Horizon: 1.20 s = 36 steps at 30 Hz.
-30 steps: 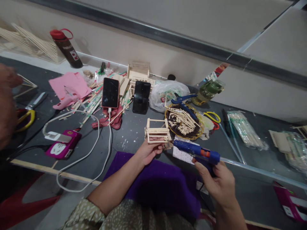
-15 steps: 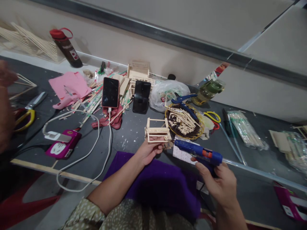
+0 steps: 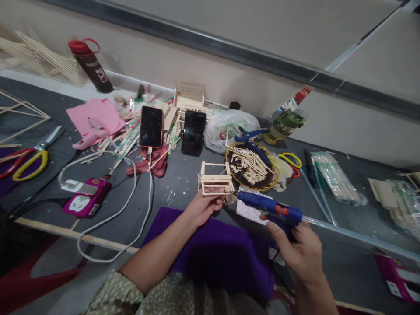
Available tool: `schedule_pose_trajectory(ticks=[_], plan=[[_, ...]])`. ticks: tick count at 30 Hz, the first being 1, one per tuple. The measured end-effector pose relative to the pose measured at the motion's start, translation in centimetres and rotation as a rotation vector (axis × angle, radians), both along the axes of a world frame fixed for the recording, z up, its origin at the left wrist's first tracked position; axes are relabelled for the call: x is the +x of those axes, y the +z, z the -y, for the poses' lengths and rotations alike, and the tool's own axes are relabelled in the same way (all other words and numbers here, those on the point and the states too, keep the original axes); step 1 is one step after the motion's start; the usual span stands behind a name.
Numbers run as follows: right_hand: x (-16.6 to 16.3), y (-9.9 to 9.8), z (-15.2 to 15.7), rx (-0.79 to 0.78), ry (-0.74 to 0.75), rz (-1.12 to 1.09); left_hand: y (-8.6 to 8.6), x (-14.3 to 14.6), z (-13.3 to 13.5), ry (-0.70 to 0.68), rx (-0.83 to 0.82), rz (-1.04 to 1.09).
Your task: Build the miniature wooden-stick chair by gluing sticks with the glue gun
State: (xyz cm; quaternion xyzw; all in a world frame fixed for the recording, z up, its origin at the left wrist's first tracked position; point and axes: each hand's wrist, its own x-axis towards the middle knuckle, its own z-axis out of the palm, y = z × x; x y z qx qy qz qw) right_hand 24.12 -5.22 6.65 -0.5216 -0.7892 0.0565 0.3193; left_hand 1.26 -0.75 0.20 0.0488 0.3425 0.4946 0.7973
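My left hand (image 3: 203,206) is closed on the lower edge of a small frame built of thin wooden sticks (image 3: 215,178), held up over the dark table. My right hand (image 3: 297,250) grips a blue glue gun (image 3: 269,206). Its nozzle points left and touches the lower right corner of the stick frame. Just behind the frame lies a round dark dish (image 3: 252,168) heaped with short cut sticks. A purple cloth (image 3: 213,249) covers my lap under both hands.
Two phones (image 3: 151,127) (image 3: 193,132) lean at the back, one on a white cable (image 3: 131,183). A magenta charger box (image 3: 87,202), pink cloth (image 3: 95,116), yellow-handled scissors (image 3: 28,159), red-capped bottle (image 3: 90,65), green bottle (image 3: 284,124) and packets of sticks (image 3: 336,177) lie around.
Another person's blurred arm at the far left edge has gone out of view, uncovering the scissors. My hands, the frame and the glue gun have barely shifted.
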Motion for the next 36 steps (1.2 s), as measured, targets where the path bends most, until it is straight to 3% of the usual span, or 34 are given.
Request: schedule_pose_trajectory(ticks=[36], plan=[[-0.01,-0.49,-0.07,-0.041,-0.042,-0.05,-0.33,-0.05,0.12,0.001,-0.015,0.007]])
